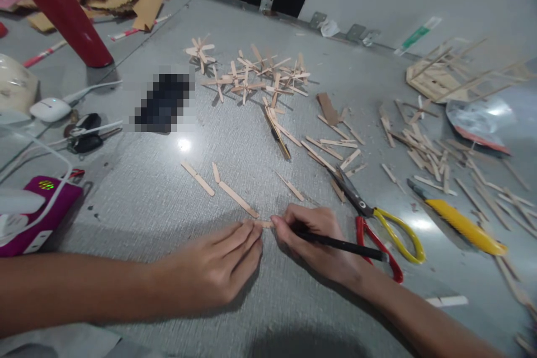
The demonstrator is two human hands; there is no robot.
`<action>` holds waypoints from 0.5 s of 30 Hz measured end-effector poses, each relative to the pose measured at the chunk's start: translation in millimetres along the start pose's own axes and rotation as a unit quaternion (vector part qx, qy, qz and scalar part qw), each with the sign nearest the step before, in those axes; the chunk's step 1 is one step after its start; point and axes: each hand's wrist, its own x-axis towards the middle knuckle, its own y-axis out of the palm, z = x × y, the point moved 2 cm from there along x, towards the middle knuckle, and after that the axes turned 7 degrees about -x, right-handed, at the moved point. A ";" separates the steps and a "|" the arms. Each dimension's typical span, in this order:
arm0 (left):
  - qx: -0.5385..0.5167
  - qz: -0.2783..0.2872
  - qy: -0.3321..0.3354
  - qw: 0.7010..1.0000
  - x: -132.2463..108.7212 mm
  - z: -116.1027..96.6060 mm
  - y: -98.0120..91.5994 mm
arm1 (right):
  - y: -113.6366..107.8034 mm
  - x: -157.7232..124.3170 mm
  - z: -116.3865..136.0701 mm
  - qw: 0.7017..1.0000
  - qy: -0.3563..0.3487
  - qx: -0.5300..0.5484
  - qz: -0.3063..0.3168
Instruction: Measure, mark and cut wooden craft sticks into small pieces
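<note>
Between my two hands a short wooden stick piece [265, 224] lies near the table surface. The fingertips of my left hand [224, 257] are pressed together on its left end. My right hand [312, 238] pinches its right end with thumb and finger, and a black pen [342, 244] is tucked in the same hand, pointing back to the right. Just beyond my fingers lies a longer stick [238, 199] with a small piece [216, 172] at its far end. Another stick [198, 179] rests to the left of it.
Scissors [364, 210] and a yellow cutter [461, 221] lie right of my right hand. Star-shaped stick bundles [247, 81] stand further back. Loose sticks [428, 156] cover the right side. A purple box [46, 207] and a red post [62, 11] are on the left.
</note>
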 end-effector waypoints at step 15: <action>0.004 0.003 0.002 1.000 -0.3 0.9 1.1 | 2.5 -0.2 -5.4 0.999 0.028 0.043 0.017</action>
